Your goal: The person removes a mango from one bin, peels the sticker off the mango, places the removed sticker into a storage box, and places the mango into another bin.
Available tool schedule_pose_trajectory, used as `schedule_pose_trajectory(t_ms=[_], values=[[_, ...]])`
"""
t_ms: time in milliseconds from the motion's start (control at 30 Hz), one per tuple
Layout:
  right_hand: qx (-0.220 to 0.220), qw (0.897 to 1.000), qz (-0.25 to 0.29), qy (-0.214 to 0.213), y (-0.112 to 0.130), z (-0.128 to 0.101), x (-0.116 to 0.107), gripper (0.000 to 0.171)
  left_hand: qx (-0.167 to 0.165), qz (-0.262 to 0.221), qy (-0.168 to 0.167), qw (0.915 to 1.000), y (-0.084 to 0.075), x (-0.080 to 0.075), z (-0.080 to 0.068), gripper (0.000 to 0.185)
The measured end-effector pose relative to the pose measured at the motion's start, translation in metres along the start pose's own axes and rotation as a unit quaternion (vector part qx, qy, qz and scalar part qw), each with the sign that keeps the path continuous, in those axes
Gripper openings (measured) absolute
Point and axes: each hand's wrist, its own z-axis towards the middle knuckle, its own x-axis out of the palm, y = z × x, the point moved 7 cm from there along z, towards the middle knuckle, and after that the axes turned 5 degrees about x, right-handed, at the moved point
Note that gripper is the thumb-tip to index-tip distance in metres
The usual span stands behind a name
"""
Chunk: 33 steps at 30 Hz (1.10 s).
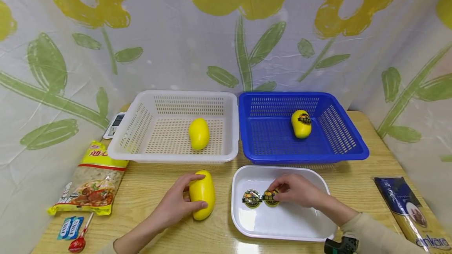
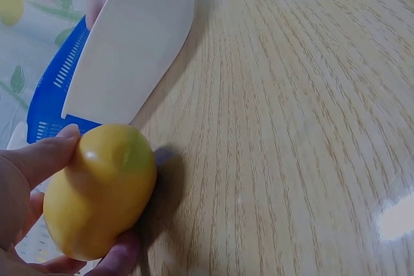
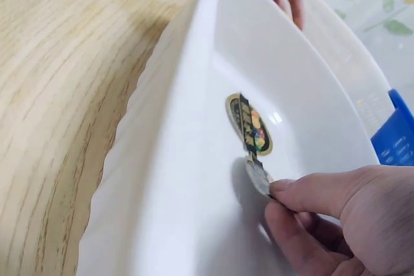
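The yellow mango lies on the wooden table, at 9 o'clock from the white tray. The left hand grips it, thumb and fingers curled round its sides. In the tray, the right hand pinches a round sticker between thumb and forefinger; a second sticker lies just beside it at 9 o'clock. At 12 o'clock stand a white basket and a blue basket, each with one mango. A noodle packet lies at far 9 o'clock.
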Motion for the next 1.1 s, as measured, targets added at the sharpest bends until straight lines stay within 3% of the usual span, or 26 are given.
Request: schedule_pose_trajectory(t_ms=[367,833,1000,1100], values=[[-0.011,0.997,-0.070,-0.030,0.004,0.004,0.004,0.016,0.002,0.002,0.006,1.0000,-0.001,0.000,-0.001,0.063],[-0.053,0.983,-0.156,-0.082,0.017,-0.001,0.004,0.020,0.002,0.000,0.011,0.9999,-0.003,0.001,0.000,0.063],[-0.046,0.981,-0.164,-0.096,0.018,-0.003,0.004,0.019,0.003,0.002,0.011,0.9999,-0.003,0.001,0.000,0.063],[-0.035,0.986,-0.138,-0.085,0.015,-0.002,0.005,0.019,0.004,0.005,0.011,0.9999,-0.003,0.000,0.000,0.063]])
